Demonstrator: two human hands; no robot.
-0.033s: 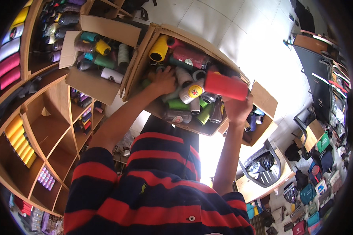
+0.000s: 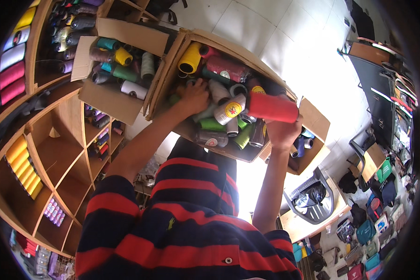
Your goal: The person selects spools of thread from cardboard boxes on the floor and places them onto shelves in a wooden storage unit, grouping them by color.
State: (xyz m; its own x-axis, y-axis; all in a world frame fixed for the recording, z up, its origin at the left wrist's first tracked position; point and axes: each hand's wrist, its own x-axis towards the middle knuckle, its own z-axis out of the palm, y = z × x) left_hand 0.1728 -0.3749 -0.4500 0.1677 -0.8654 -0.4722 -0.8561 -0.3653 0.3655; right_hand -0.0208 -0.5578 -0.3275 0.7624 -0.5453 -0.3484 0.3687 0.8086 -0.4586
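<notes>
My right hand is closed round a red cone of thread, held above the right side of a large cardboard box. Inside the box my left hand reaches down among the spools at its left, fingers curled and tips hidden; what they grip cannot be made out. Between the hands lie a white-grey thread cone with a yellow and red label and a pale cone. Green spools lie closer to me. Farther off are a yellow cone and a wrapped maroon one.
A smaller open carton of mixed spools adjoins on the left, and another carton with spools stands at right. Wooden shelving holding thread rows lines the left. A dark chair stands lower right, near bags on the floor.
The red thread cone has shifted slightly right and toward me in my right hand, showing more of the spool behind it. My left hand has stayed put.
</notes>
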